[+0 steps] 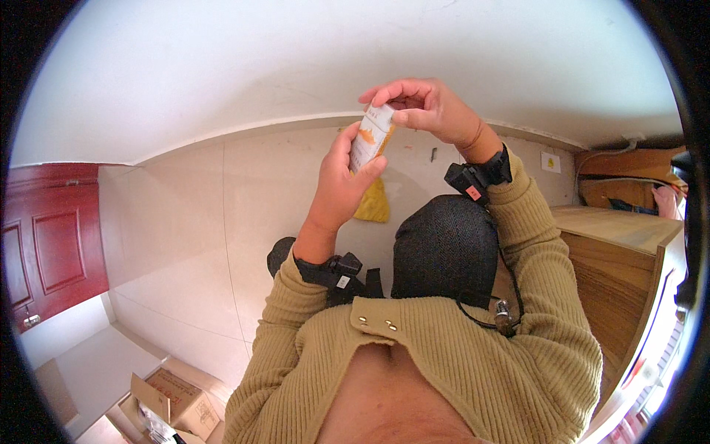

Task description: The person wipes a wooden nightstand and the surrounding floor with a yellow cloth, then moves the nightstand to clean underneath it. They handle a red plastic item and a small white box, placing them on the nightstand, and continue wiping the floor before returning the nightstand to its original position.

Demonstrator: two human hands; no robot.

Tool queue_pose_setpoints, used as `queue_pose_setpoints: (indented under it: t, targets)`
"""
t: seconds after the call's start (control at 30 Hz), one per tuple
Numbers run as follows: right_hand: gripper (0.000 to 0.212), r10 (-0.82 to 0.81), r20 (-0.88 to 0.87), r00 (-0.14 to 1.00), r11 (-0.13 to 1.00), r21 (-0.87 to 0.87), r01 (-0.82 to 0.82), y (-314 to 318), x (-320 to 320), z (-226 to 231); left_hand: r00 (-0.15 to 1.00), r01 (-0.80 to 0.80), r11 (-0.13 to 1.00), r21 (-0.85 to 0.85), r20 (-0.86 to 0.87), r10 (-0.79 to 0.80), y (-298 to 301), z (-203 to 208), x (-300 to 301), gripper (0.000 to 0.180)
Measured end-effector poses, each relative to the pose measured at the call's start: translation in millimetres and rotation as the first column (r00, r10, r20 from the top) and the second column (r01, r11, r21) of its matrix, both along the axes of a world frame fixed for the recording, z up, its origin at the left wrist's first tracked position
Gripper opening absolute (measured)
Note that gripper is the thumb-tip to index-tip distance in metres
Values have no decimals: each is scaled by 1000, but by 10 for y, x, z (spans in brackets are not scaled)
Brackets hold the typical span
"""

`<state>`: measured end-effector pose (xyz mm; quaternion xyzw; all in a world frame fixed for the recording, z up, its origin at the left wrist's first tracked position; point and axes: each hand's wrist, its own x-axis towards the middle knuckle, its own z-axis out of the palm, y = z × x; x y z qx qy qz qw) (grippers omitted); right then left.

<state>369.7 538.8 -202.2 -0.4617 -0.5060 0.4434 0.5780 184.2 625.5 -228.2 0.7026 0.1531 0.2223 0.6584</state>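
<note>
Pale tiled floor (pixel 170 214) below. Left hand (pixel 339 181): closed in a grip. Right hand (pixel 435 111): fingers half-curled. White-and-orange box (pixel 373 135): tilted in left hand above floor, upper end at right thumb; contact there probable, not clearly seen.

Ribbed tan sweater (pixel 473 355), black wristbands (pixel 314 272)

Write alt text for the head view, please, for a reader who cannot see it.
A person's left hand holds a small white-and-orange box, with the right hand at its upper end. A yellow item lies on the pale tiled floor; a red door stands at left.
</note>
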Motion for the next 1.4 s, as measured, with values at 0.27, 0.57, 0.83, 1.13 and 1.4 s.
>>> queue_pose_setpoints:
  t: [0.27, 0.57, 0.83, 1.13, 1.4]
  targets:
    - [44, -10, -132, 991, 1000, -13, 9, 21, -40, 55, 970, -156, 878, 453, -99, 224, 17, 154, -11, 61]
    - [28, -94, 91, 991, 965, -235, 114, 39, -15, 20, 953, -218, 617, 756, 27, 303, -133, 155, 99, 67]
    - [25, -146, 35, 989, 961, -233, 150, 71, -36, 32, 948, -212, 602, 770, 13, 318, -124, 174, 40, 68]
    - [27, -153, 129, 980, 937, -297, 186, 69, -31, 132, 941, -192, 593, 782, -25, 337, -114, 132, 37, 69]
    - [27, -180, 477, 860, 889, -295, 350, 76, -110, 290, 915, -198, 614, 764, -81, 396, -148, 39, 54, 68]
